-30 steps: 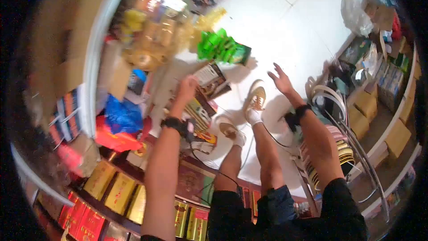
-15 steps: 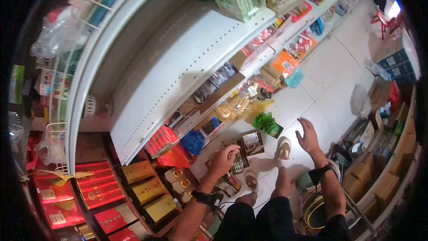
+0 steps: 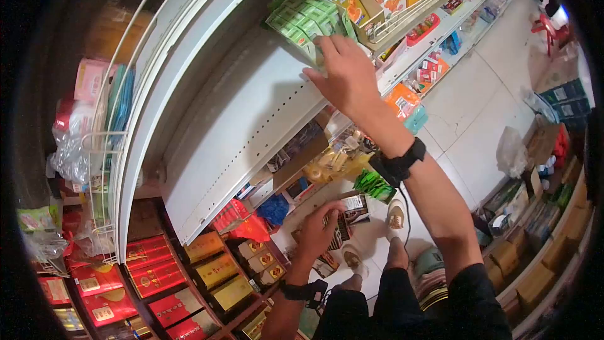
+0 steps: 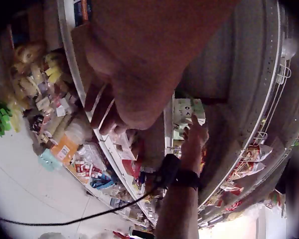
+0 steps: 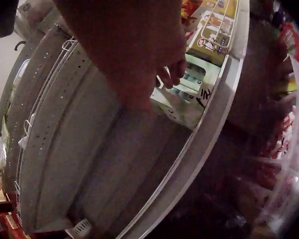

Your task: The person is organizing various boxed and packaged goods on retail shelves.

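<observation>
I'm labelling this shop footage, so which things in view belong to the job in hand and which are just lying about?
Likely the job:
Right hand, at the green carton
Green carton
White shelf beneath it

Apparently just lying about:
Green packets on the floor
Blue plastic bag
Gold boxes
Red boxes
</observation>
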Demonstrator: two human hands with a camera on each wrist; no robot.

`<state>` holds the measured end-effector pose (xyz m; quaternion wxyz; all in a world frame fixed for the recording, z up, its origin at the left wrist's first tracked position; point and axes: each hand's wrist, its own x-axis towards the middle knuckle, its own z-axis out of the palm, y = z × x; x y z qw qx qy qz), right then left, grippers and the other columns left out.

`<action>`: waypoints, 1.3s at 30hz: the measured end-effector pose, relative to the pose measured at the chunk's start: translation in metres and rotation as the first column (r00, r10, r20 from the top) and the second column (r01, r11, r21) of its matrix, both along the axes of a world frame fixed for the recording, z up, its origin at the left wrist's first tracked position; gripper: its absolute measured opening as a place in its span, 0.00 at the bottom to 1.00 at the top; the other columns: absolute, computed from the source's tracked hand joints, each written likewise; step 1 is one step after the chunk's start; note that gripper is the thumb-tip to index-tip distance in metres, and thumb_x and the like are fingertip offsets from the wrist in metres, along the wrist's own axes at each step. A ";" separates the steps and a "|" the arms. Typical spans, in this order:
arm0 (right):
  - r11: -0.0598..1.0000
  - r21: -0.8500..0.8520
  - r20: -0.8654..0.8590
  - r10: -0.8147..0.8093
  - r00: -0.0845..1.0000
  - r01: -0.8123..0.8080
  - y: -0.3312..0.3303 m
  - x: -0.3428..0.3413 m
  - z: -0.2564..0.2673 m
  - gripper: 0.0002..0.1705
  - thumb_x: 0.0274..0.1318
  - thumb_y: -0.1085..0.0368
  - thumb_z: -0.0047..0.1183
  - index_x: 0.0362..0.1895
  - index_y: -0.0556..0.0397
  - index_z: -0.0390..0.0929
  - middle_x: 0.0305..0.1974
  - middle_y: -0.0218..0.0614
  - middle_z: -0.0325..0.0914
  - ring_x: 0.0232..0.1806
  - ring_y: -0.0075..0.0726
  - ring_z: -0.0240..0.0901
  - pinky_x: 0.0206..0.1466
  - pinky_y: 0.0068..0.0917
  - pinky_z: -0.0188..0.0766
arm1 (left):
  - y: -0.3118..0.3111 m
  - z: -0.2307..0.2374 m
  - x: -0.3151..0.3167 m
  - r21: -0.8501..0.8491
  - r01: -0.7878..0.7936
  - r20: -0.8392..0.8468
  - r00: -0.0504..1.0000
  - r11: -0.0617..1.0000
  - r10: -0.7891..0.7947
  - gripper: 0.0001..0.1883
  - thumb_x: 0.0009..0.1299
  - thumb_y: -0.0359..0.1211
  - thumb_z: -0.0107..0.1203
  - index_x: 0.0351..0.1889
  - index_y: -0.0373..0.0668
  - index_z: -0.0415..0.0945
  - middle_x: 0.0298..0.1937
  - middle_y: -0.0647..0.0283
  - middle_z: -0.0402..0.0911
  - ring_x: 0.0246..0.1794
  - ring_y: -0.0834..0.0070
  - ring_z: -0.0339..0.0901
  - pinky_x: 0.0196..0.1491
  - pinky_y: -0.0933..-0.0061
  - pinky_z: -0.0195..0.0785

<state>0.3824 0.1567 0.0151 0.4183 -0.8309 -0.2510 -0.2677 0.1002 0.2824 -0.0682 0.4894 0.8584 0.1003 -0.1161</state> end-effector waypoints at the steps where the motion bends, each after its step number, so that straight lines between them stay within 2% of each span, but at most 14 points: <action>1: 0.999 0.034 -0.183 0.000 0.983 0.007 0.005 0.005 -0.003 0.26 0.47 0.64 0.66 0.50 0.56 0.71 0.47 0.49 0.77 0.49 0.58 0.76 0.48 0.46 0.75 | -0.004 0.002 0.007 -0.013 -0.007 -0.004 1.000 1.000 0.007 0.11 0.77 0.31 0.48 0.50 0.37 0.78 0.48 0.58 0.85 0.50 0.73 0.81 0.54 0.71 0.71; 4: 0.992 0.127 -0.252 0.023 0.968 0.010 0.025 0.009 -0.024 0.19 0.49 0.66 0.63 0.44 0.56 0.70 0.40 0.50 0.79 0.39 0.63 0.77 0.40 0.49 0.76 | -0.013 0.010 0.026 -0.020 0.000 0.043 0.999 1.000 0.001 0.11 0.77 0.31 0.49 0.51 0.38 0.78 0.48 0.59 0.85 0.51 0.74 0.80 0.55 0.72 0.71; 9: 0.975 0.220 -0.238 0.047 0.970 0.006 0.031 0.023 -0.038 0.14 0.52 0.68 0.59 0.38 0.58 0.67 0.31 0.54 0.77 0.35 0.66 0.76 0.37 0.51 0.74 | -0.010 0.030 0.050 -0.042 -0.063 0.100 0.993 0.997 0.067 0.12 0.78 0.32 0.50 0.53 0.35 0.76 0.48 0.60 0.83 0.50 0.72 0.80 0.56 0.70 0.70; 13: 0.985 0.173 -0.228 0.033 0.973 0.007 0.028 0.019 -0.036 0.13 0.54 0.68 0.58 0.35 0.59 0.66 0.28 0.56 0.76 0.35 0.66 0.74 0.36 0.50 0.71 | 0.011 0.055 0.085 -0.160 -0.261 0.292 0.909 0.952 0.298 0.10 0.76 0.26 0.49 0.53 0.36 0.75 0.50 0.60 0.82 0.53 0.75 0.77 0.56 0.73 0.67; 19: 0.974 0.223 -0.283 0.036 0.959 0.029 0.026 0.009 -0.035 0.14 0.54 0.67 0.59 0.38 0.60 0.67 0.30 0.57 0.76 0.36 0.67 0.74 0.37 0.50 0.71 | 0.068 0.064 0.223 0.069 -0.308 0.691 0.701 0.949 0.177 0.26 0.71 0.27 0.55 0.67 0.34 0.62 0.62 0.48 0.73 0.64 0.59 0.72 0.65 0.62 0.63; 21: 0.970 0.243 -0.258 0.039 0.965 0.026 0.026 0.008 -0.034 0.14 0.53 0.67 0.59 0.38 0.59 0.68 0.30 0.57 0.76 0.35 0.67 0.74 0.37 0.50 0.71 | 0.094 0.058 0.278 0.414 -0.408 0.685 0.728 0.814 0.018 0.33 0.64 0.29 0.61 0.68 0.34 0.62 0.64 0.43 0.71 0.65 0.51 0.69 0.67 0.58 0.61; 24: 0.962 0.269 -0.241 0.033 0.970 0.035 0.030 0.008 -0.039 0.13 0.53 0.67 0.59 0.37 0.59 0.69 0.29 0.56 0.76 0.34 0.67 0.74 0.35 0.49 0.70 | 0.124 0.055 0.355 0.521 -0.391 0.558 0.829 0.759 0.045 0.37 0.61 0.32 0.65 0.68 0.33 0.62 0.64 0.41 0.70 0.65 0.46 0.68 0.68 0.56 0.59; 27: 0.951 0.309 -0.277 0.064 0.959 0.026 0.031 0.008 -0.040 0.11 0.53 0.69 0.57 0.37 0.58 0.69 0.32 0.56 0.75 0.36 0.68 0.73 0.37 0.51 0.70 | 0.135 0.052 0.389 0.737 -0.356 0.585 0.762 0.574 -0.279 0.32 0.60 0.34 0.64 0.63 0.36 0.70 0.61 0.42 0.74 0.62 0.47 0.72 0.65 0.55 0.63; 29: 0.941 0.337 -0.306 0.101 0.947 0.009 0.029 0.007 -0.042 0.10 0.53 0.70 0.55 0.38 0.57 0.69 0.35 0.57 0.75 0.39 0.69 0.73 0.39 0.54 0.71 | 0.119 0.067 0.392 0.562 -0.223 0.625 0.745 0.796 -0.233 0.23 0.63 0.36 0.62 0.56 0.39 0.77 0.55 0.44 0.79 0.56 0.49 0.77 0.60 0.53 0.68; 30: 0.925 0.380 -0.302 0.128 0.945 -0.004 0.029 0.007 -0.045 0.10 0.54 0.70 0.55 0.38 0.57 0.70 0.36 0.57 0.75 0.39 0.69 0.73 0.39 0.54 0.71 | 0.124 0.061 0.402 0.563 -0.221 0.625 0.744 0.796 -0.235 0.23 0.63 0.36 0.62 0.56 0.39 0.77 0.55 0.44 0.79 0.56 0.49 0.77 0.60 0.53 0.68; 35: 0.907 0.419 -0.287 0.179 0.941 -0.045 0.027 0.012 -0.051 0.10 0.55 0.70 0.55 0.40 0.56 0.70 0.37 0.56 0.75 0.39 0.69 0.73 0.39 0.52 0.72 | 0.134 0.072 0.411 0.718 -0.367 0.540 0.830 0.591 -0.141 0.20 0.65 0.39 0.60 0.53 0.40 0.80 0.49 0.44 0.82 0.50 0.50 0.80 0.52 0.54 0.73; 36: 0.909 0.417 -0.267 0.153 0.951 -0.029 0.028 0.012 -0.053 0.10 0.56 0.69 0.56 0.38 0.57 0.70 0.32 0.53 0.75 0.33 0.62 0.74 0.35 0.47 0.71 | 0.139 0.079 0.405 0.722 -0.398 0.546 0.830 0.567 -0.113 0.21 0.65 0.40 0.60 0.53 0.39 0.79 0.49 0.44 0.82 0.49 0.50 0.81 0.52 0.54 0.73; 37: 0.909 0.416 -0.246 0.126 0.961 -0.013 0.028 0.012 -0.053 0.10 0.57 0.68 0.58 0.37 0.58 0.70 0.27 0.50 0.74 0.28 0.55 0.75 0.31 0.42 0.71 | 0.156 0.088 0.385 0.593 -0.330 0.522 0.852 0.734 -0.039 0.19 0.66 0.38 0.60 0.51 0.37 0.79 0.47 0.45 0.83 0.49 0.52 0.81 0.50 0.56 0.73; 39: 0.919 0.394 -0.279 0.146 0.949 -0.026 0.024 0.012 -0.050 0.11 0.56 0.69 0.56 0.39 0.58 0.69 0.32 0.53 0.75 0.34 0.62 0.75 0.36 0.47 0.72 | 0.153 0.098 0.353 0.435 -0.255 0.480 0.877 0.864 0.018 0.18 0.66 0.37 0.60 0.49 0.35 0.79 0.46 0.45 0.83 0.48 0.54 0.82 0.48 0.58 0.74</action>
